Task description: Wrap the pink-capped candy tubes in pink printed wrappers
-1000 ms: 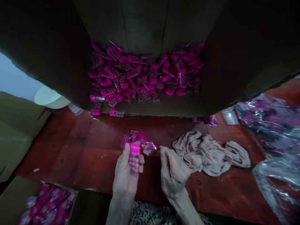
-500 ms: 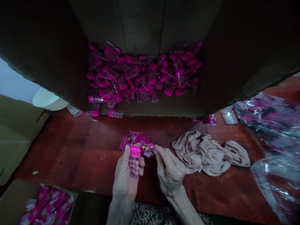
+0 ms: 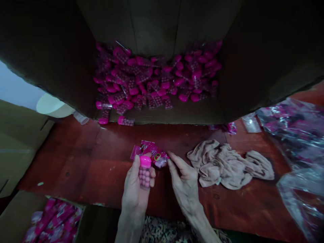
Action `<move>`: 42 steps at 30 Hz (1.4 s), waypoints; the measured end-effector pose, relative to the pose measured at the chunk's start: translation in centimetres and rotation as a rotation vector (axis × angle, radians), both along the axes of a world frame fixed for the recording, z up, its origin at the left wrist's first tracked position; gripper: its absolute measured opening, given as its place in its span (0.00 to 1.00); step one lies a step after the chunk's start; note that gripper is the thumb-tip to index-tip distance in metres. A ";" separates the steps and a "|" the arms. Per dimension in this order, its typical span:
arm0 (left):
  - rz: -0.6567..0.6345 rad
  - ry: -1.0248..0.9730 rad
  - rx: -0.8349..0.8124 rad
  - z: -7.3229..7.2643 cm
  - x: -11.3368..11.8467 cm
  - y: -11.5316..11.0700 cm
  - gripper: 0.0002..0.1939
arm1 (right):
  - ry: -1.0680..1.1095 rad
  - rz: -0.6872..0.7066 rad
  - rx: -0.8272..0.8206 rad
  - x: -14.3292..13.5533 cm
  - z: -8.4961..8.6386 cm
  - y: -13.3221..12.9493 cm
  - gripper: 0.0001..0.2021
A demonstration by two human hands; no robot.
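My left hand (image 3: 135, 187) is wrapped around a small clear bottle (image 3: 144, 176), upright with its bright pink cap on top and pink balls inside. Just beyond it on the table lie crumpled pink printed wrappers (image 3: 149, 147), partly hidden behind the left fingers. My right hand (image 3: 184, 179) is at the right end of these wrappers, thumb and forefinger slightly apart at their edge. I see no firm pinch there.
A large cardboard box (image 3: 162, 116) on its side holds many similar bottles (image 3: 141, 76). A crumpled cloth (image 3: 227, 165) lies right, beside clear plastic bags (image 3: 298, 135). At lower left, a carton (image 3: 15, 219) contains pink packets (image 3: 55, 219). A white bowl (image 3: 52, 106) stands left.
My right fingers have loosened from a pinch on the wrapper's corner, and that end has dropped and bunched up. My left hand still holds the bottle in nearly the same place.
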State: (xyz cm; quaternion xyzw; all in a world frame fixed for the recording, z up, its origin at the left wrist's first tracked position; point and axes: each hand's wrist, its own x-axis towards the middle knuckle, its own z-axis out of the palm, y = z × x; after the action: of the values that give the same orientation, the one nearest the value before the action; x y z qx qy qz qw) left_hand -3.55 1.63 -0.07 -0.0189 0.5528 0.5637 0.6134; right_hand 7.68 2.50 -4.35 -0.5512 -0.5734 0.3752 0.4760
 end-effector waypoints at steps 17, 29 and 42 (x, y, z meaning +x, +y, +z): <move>0.006 0.043 0.045 -0.2 -0.2 0.3 0.19 | 0.493 0.073 -0.445 -1.2 1.4 1.0 0.08; 0.007 -0.061 0.010 -0.1 -0.7 0.4 0.17 | 0.525 0.188 -0.442 -0.5 1.2 0.2 0.12; 0.020 -0.038 0.070 0.6 -1.2 -0.9 0.19 | 0.577 0.163 -0.598 -2.6 1.7 -0.8 0.14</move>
State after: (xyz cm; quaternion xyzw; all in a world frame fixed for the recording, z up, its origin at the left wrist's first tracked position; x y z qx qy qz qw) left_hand -4.71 0.69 0.54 -0.0136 0.5207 0.5884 0.6184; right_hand 5.10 1.66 -2.62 -0.4903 -0.3242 0.7005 0.4047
